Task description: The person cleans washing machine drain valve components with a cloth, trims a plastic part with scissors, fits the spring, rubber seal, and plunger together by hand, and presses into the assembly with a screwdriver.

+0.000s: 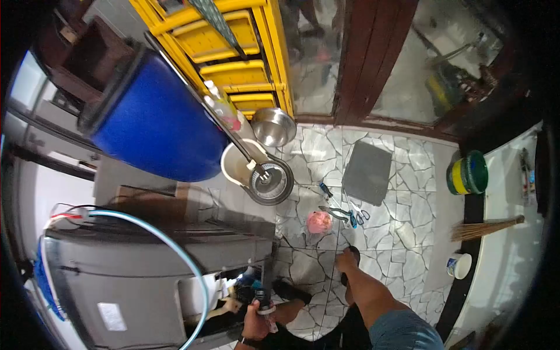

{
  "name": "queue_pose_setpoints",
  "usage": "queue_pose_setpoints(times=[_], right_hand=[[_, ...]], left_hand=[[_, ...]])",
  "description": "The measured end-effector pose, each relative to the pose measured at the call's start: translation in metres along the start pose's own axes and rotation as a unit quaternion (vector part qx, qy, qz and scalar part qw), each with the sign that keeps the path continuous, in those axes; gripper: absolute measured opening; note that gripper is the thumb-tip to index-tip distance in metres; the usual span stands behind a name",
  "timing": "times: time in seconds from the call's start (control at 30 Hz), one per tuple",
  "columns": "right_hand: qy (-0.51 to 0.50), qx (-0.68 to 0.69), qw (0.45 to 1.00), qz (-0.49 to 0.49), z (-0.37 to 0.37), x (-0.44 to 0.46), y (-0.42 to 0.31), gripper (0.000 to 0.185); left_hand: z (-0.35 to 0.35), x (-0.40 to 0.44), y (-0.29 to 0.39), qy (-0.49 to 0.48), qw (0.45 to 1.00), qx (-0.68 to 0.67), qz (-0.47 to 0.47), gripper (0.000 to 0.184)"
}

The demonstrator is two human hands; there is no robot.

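Note:
My left hand (pixel 252 324), with a dark band at the wrist, is at the bottom, left of my legs. Its fingers are closed round a small dark cylindrical thing with a pale ring (pixel 265 307), whose kind I cannot make out. Just beyond it is the opening of a grey box-shaped appliance (pixel 134 280). Pale and blue parts show inside, along with a tan shape (pixel 230 304) too unclear to name. A light-blue hose (pixel 189 259) curves over the appliance. My right hand is out of view.
Scissors (pixel 363 217), pliers (pixel 335 211), a screwdriver (pixel 326 190) and a pink bundle (pixel 319 222) lie on the tiles near a grey mat (pixel 367 173). A mop bucket (pixel 238 163), steel pot (pixel 274 127) and blue barrel (pixel 157 122) stand further back. A broom (pixel 487 228) lies right.

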State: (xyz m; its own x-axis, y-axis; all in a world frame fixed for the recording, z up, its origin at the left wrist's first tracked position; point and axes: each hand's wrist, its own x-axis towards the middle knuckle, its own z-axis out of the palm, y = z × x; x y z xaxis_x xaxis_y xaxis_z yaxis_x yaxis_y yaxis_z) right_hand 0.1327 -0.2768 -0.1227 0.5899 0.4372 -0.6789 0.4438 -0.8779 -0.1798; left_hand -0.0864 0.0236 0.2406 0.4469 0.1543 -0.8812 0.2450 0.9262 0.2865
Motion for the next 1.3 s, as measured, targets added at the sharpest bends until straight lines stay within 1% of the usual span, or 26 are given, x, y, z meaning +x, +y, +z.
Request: queue_pose_setpoints(times=[0.03, 0.1, 0.17, 0.2, 0.23, 0.27, 0.3, 0.37, 0.4, 0.43, 0.5, 0.53, 0.57, 0.6, 0.63, 0.67, 0.73, 0.8, 0.87, 0.97, 1.0, 1.03, 1.1, 1.13, 1.23, 1.3], right_hand=[[0.008, -0.050, 0.998, -0.049, 0.021, 0.018, -0.005, 0.033], [0.012, 0.120, 0.990, 0.068, 0.065, 0.078, -0.008, 0.037], [0.040, -0.091, 0.994, -0.042, 0.046, 0.122, -0.018, 0.043], [0.037, -0.090, 0.994, -0.046, 0.061, 0.145, -0.015, 0.043], [0.151, -0.056, 0.986, -0.037, 0.085, 0.177, -0.008, 0.046], [0.264, -0.019, 0.964, -0.027, 0.104, 0.198, -0.005, 0.050], [0.258, -0.016, 0.966, -0.030, 0.102, 0.203, -0.005, 0.050], [0.193, 0.001, 0.981, -0.007, 0.073, 0.199, -0.001, 0.047], [0.184, -0.002, 0.983, -0.006, 0.076, 0.199, 0.003, 0.047], [0.210, 0.006, 0.977, -0.046, 0.077, 0.205, 0.011, 0.045], [0.235, 0.008, 0.967, -0.098, 0.054, 0.205, 0.019, 0.043], [0.180, -0.038, 0.976, -0.119, 0.025, 0.197, 0.020, 0.040], [0.119, -0.086, 0.978, -0.147, 0.005, 0.185, 0.015, 0.038], [0.166, -0.035, 0.974, -0.151, -0.021, 0.171, 0.008, 0.033], [0.225, 0.014, 0.944, -0.239, -0.055, 0.152, 0.005, 0.024], [0.178, 0.031, 0.954, -0.241, -0.096, 0.126, -0.011, 0.029], [0.191, 0.107, 0.937, -0.274, -0.154, 0.078, -0.046, 0.042], [0.206, 0.152, 0.919, -0.299, -0.223, 0.012, -0.091, 0.047], [0.149, 0.364, 0.908, -0.142, -0.288, -0.078, -0.147, 0.051], [0.193, 0.418, 0.848, -0.263, -0.321, -0.151, -0.188, 0.057], [0.058, 0.479, 0.852, -0.204, -0.348, -0.186, -0.208, 0.050], [0.055, 0.473, 0.852, -0.217, -0.360, -0.217, -0.228, 0.050], [-0.038, 0.573, 0.793, -0.203, -0.379, -0.263, -0.267, 0.044], [-0.041, 0.566, 0.794, -0.217, -0.386, -0.286, -0.287, 0.044], [-0.253, 0.674, 0.666, -0.195, -0.399, -0.346, -0.335, 0.030], [-0.406, 0.652, 0.610, -0.197, -0.421, -0.374, -0.360, 0.028]], left_hand=[[-0.010, 0.030, -0.009, 0.007, 1.000, -0.001, -0.004, 0.045], [-0.027, 0.080, -0.032, -0.016, 0.998, -0.048, 0.026, 0.047], [0.016, 0.094, -0.029, -0.017, 0.998, -0.029, 0.052, 0.047], [0.039, 0.094, -0.025, 0.025, 0.996, -0.087, -0.011, 0.043], [0.049, 0.101, -0.025, 0.065, 0.985, -0.144, -0.072, 0.043], [0.046, 0.112, -0.026, 0.021, 0.987, -0.149, -0.056, 0.047], [0.054, 0.116, -0.024, 0.028, 0.987, -0.149, -0.056, 0.047], [0.078, 0.110, -0.019, 0.160, 0.964, -0.208, -0.033, 0.042], [0.060, 0.108, -0.027, 0.053, 0.969, -0.240, -0.025, 0.048], [0.030, 0.113, -0.035, 0.055, 0.967, -0.246, -0.029, 0.048], [-0.025, 0.124, -0.047, -0.024, 0.996, -0.055, 0.069, 0.048], [-0.025, 0.119, -0.049, 0.041, 0.996, -0.039, 0.075, 0.052], [-0.022, 0.113, -0.051, 0.042, 0.996, -0.029, 0.075, 0.051], [-0.008, 0.099, -0.042, 0.050, 0.995, -0.026, 0.083, 0.050], [0.006, 0.083, -0.034, 0.062, 0.994, -0.047, 0.081, 0.046], [-0.021, 0.077, -0.040, -0.034, 0.994, -0.090, 0.042, 0.044], [-0.012, 0.046, -0.032, 0.031, 0.995, -0.080, 0.056, 0.040], [-0.027, 0.027, -0.040, -0.009, 0.989, -0.127, 0.079, 0.037], [-0.020, -0.022, -0.042, -0.013, 0.983, -0.160, 0.086, 0.034], [0.005, -0.092, -0.020, -0.001, 0.979, -0.178, 0.100, 0.037], [0.012, -0.111, -0.021, -0.013, 0.973, -0.189, 0.132, 0.036], [0.019, -0.131, -0.015, -0.027, 0.966, -0.197, 0.167, 0.036], [0.037, -0.172, 0.005, -0.045, 0.965, -0.169, 0.196, 0.026], [0.044, -0.189, 0.011, -0.040, 0.958, -0.175, 0.223, 0.026], [0.050, -0.214, 0.025, -0.037, 0.931, -0.176, 0.317, 0.029], [0.056, -0.224, 0.039, 0.008, 0.905, -0.130, 0.406, 0.029]])
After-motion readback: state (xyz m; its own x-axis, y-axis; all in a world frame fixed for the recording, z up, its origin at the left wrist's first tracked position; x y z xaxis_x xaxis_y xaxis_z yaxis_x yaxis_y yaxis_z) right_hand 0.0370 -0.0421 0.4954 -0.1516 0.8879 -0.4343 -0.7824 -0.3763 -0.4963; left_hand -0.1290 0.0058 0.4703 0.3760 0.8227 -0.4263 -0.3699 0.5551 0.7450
